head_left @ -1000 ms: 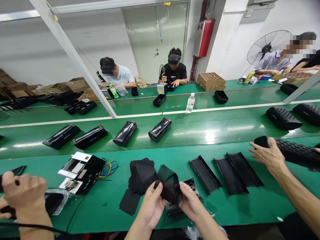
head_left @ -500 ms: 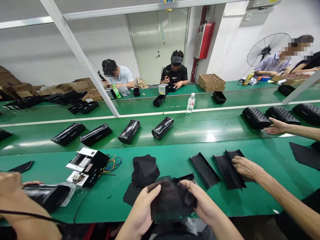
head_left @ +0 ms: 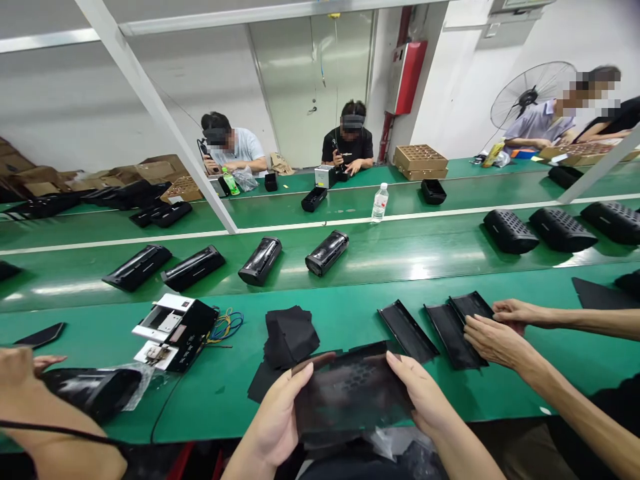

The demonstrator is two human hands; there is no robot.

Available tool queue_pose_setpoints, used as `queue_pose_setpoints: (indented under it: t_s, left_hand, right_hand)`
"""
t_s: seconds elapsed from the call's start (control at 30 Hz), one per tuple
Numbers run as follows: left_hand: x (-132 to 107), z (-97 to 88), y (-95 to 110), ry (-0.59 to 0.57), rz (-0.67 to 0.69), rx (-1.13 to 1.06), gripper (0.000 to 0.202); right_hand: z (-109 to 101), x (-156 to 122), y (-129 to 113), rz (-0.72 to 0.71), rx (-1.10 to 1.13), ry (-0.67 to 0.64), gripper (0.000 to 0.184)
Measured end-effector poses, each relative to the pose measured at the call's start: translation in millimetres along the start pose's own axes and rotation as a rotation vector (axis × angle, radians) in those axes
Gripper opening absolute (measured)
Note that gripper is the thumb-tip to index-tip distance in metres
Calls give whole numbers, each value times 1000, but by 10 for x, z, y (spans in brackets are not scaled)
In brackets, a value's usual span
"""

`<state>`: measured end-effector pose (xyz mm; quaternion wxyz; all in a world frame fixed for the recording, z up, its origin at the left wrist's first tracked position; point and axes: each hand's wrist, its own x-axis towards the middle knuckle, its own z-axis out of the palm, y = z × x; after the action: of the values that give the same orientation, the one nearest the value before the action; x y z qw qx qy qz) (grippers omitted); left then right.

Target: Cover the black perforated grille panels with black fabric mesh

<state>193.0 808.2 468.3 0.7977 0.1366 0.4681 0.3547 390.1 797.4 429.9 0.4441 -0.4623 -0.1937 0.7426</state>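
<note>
Between my two hands a thin, see-through black sheet [head_left: 355,403] is stretched flat over the table's front edge. My left hand [head_left: 280,417] pinches its left side, thumb on top. My right hand [head_left: 425,397] grips the right side the same way. A pattern of hexagonal holes shows dimly through the sheet; I cannot tell whether that part touches it. Beyond my left hand lies a loose pile of black sheets [head_left: 290,337]. A black trough-shaped cover [head_left: 407,330] rests beyond my right hand, beside another black cover [head_left: 454,337].
At right a co-worker's hands [head_left: 493,337] touch a black cover. Another person's arm [head_left: 45,413] is at left, by a black casing [head_left: 93,393] in clear plastic. A black-and-white device [head_left: 175,330] with cables stands there. Black casings [head_left: 260,260] and a water bottle [head_left: 380,203] stand farther back.
The bunched sheet in my hands is now spread flat, and my right hand has moved a little to the right. The co-worker's far hand has left the perforated casings and joined the other at the covers.
</note>
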Motion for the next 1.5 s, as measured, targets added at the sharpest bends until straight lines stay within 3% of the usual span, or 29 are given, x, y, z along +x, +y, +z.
queue_pose_setpoints:
  t_s: [0.27, 0.57, 0.67, 0.77, 0.87, 1.03, 1.23, 1.5]
  left_hand:
    - [-60, 19, 38, -26, -9, 52, 40]
    - [-137, 40, 95, -6, 6, 113, 40]
    - [43, -50, 10, -1, 81, 226, 27]
    - [420, -248, -224, 22, 139, 455, 24]
    - [873, -485, -572, 178, 171, 695, 29]
    - [1385, -733, -1051, 310, 214, 777, 27]
    - [1565, -849, -1201, 350, 269, 887, 17]
    - [1531, -947, -1246, 434, 330, 972, 9]
  right_hand:
    - [89, -186, -171, 42, 75, 86, 29]
    - [52, -262, -244, -19, -56, -92, 38]
    - [-124, -69, -121, -65, -208, -78, 37]
    - [-440, 274, 139, -147, -537, 16, 34]
    - [-761, 627, 433, -201, -971, 180, 33]
    - [-1016, 979, 724, -156, -1226, 342, 24]
    - [-1069, 1120, 815, -70, -1411, 408, 18]
    - [-1104, 1068, 861, 4, -1519, 493, 19]
